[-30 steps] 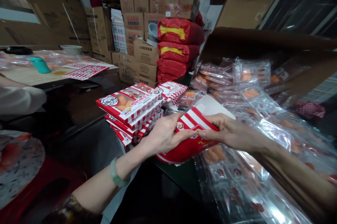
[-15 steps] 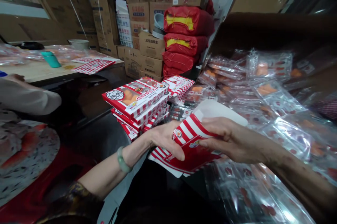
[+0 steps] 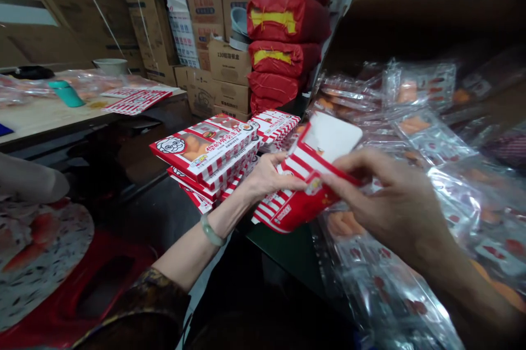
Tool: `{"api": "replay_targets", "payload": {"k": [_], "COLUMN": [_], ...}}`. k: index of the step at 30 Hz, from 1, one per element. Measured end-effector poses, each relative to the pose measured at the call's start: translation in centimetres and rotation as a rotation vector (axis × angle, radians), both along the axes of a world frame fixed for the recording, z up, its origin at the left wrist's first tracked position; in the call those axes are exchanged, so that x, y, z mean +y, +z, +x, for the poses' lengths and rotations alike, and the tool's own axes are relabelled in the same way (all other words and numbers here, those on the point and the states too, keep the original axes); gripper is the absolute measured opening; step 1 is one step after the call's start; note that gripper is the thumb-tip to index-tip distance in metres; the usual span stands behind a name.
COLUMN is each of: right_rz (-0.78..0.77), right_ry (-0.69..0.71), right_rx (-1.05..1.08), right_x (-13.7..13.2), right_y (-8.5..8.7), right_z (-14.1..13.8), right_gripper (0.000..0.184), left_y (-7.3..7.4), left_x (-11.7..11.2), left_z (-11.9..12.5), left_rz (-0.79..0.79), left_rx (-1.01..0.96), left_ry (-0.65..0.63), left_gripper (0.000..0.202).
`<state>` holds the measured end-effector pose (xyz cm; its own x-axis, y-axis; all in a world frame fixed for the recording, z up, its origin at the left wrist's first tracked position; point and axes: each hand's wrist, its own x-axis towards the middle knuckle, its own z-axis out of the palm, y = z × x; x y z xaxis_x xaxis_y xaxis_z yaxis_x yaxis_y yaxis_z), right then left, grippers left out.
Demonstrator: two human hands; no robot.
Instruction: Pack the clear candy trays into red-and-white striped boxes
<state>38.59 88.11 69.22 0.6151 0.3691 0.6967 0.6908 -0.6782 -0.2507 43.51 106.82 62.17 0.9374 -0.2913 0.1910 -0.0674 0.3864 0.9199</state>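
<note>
Between my hands is a red-and-white striped cardboard box (image 3: 296, 210), tilted, its white inner flap (image 3: 335, 133) standing up at the far end. My left hand (image 3: 271, 177) grips its left side, thumb across the striped face; a pale green bangle circles that wrist. My right hand (image 3: 382, 191), slightly blurred, pinches the right edge near the flap. Left of the box rises a stack of filled striped boxes (image 3: 205, 147) with picture fronts. Clear plastic packs (image 3: 394, 279) holding orange pieces lie heaped to the right.
Another striped pile (image 3: 275, 125) stands behind the stack. Red wrapped bundles (image 3: 283, 59) and brown cartons (image 3: 228, 65) are piled at the back. On the left table (image 3: 78, 120) are a teal cup (image 3: 66, 93) and flat striped cardboard. A co-worker's sleeve (image 3: 28, 175) shows at left.
The box has been raised and turned, with its flap now more upright. My right hand has shifted its hold along the edge. The co-worker's arm has drawn back leftward.
</note>
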Motion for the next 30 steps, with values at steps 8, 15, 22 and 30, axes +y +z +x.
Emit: {"api": "replay_targets", "payload": {"k": [8, 15, 22, 30], "right_rz": [0.64, 0.734, 0.729, 0.843], "right_ry": [0.218, -0.053, -0.263, -0.255], "right_rx": [0.567, 0.428, 0.213, 0.367], "right_x": [0.9, 2.6, 2.4, 2.8], "right_y": [-6.0, -8.9, -10.1, -11.3], "right_z": [0.9, 0.7, 3.6, 6.0], "right_gripper": [0.051, 0.034, 0.037, 0.044], "left_y": [-0.9, -3.8, -4.5, -3.7], "left_x": [0.4, -0.5, -1.5, -2.0], "left_z": [1.7, 3.1, 3.0, 0.7], "left_rz": [-0.127, -0.138, -0.186, 0.545], "left_rx": [-0.075, -0.047, -0.13, -0.353], "left_ry": [0.036, 0.082, 0.043, 0.896], "left_gripper": [0.065, 0.064, 0.07, 0.069]}}
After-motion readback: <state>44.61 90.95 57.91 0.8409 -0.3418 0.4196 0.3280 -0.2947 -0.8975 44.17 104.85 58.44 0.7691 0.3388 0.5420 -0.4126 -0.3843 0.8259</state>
